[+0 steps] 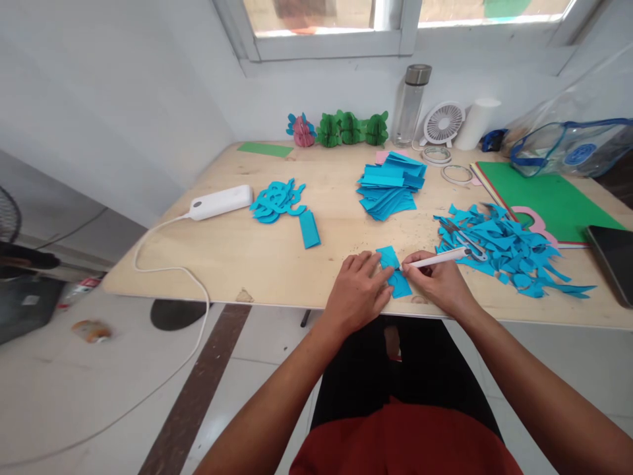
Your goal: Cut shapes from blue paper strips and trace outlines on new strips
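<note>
A small folded piece of blue paper (401,288) lies near the table's front edge. My left hand (358,290) rests flat on it from the left, fingers stretched over its left side. In my right hand (442,284) is a white pen (436,258), gripped low, with its tip at the paper. A curved drawn line faintly shows on the sheet, partly covered by my fingers. Beyond my hands sits a stack of folded blue papers (390,185). Cut blue paper shapes (277,200) and one folded blue strip (310,229) lie farther left.
Blue paper scraps (519,247) are heaped right, with scissors (462,237) among them. Behind are green card sheets (568,201), tape rolls (436,155), a glass bottle (410,109), a small fan (444,124) and paper figures (350,128). A white power strip (221,202) lies left.
</note>
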### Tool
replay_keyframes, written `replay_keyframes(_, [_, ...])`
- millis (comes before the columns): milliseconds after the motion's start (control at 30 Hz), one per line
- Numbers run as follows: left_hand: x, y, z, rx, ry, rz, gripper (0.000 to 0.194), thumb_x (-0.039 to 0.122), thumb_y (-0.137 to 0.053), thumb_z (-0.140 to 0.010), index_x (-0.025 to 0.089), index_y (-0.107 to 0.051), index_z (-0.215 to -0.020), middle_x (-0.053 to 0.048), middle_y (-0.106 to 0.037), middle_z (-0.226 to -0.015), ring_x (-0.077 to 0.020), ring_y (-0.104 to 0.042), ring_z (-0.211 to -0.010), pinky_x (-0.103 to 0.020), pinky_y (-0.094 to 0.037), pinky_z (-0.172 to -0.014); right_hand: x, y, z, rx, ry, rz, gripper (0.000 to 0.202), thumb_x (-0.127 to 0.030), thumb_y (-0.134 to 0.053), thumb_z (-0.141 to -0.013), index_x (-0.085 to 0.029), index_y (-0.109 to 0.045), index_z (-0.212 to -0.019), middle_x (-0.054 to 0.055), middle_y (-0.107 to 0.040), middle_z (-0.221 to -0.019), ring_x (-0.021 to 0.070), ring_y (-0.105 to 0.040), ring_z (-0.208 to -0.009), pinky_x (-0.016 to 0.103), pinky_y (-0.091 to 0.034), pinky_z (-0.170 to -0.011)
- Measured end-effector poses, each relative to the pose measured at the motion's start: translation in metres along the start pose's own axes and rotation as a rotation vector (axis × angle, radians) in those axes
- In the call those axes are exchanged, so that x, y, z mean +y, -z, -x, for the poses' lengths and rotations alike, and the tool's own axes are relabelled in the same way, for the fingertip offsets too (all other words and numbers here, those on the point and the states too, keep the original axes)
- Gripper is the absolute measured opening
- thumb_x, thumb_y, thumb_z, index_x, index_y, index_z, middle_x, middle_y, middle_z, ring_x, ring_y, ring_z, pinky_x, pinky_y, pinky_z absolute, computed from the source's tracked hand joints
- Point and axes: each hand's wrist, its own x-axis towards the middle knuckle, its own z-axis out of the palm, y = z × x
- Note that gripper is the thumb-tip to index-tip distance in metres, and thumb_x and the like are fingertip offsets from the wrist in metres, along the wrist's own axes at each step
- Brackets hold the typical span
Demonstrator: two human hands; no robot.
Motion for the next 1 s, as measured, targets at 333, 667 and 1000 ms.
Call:
replay_keyframes(333, [0.0, -0.001, 0.0, -0.003, -0.003, -0.004, 0.032, 0.033, -0.05, -0.092, 0.022, -0.062, -0.119, -0.012, -0.059, -0.129, -0.0298, -0.049, -0.121, -0.049, -0.04, -0.101, -0.003, 0.003, 0.0, -0.014, -0.008, 0.006, 0.018, -0.036, -0.061, -0.078, -0.018, -0.066, -0.081, 0.001, -0.064, -0.066, 0.0148, -0.054, -0.056, 0.026, -0.039, -0.052])
replay_keyframes(667, [0.0, 0.0, 0.0, 0.003, -0.006, -0.008, 0.031, 0.033, -0.05, -0.092, 0.022, -0.062, -0.118, -0.012, -0.059, -0.129, -0.0296, -0.05, -0.12, -0.048, -0.041, -0.1, -0.002, 0.002, 0.004, -0.008, 0.022, 0.016, 0.018, -0.036, -0.059, -0.079, -0.019, -0.065, -0.081, 0.0, -0.061, -0.064, 0.014, -0.052, -0.054, 0.026, -0.038, -0.05])
replay_keyframes(1000, [0.0, -0.001, 0.0, 0.013, -0.009, -0.006, 0.03, 0.033, -0.051, -0.091, 0.022, -0.063, -0.117, -0.012, -0.059, -0.129, -0.0296, -0.05, -0.12, -0.048, -0.041, -0.099, -0.003, 0.004, 0.012, 0.019, 0.017, 0.026, 0.019, -0.037, -0.06, -0.079, -0.019, -0.065, -0.079, -0.001, -0.058, -0.061, 0.0131, -0.051, -0.054, 0.024, -0.037, -0.048])
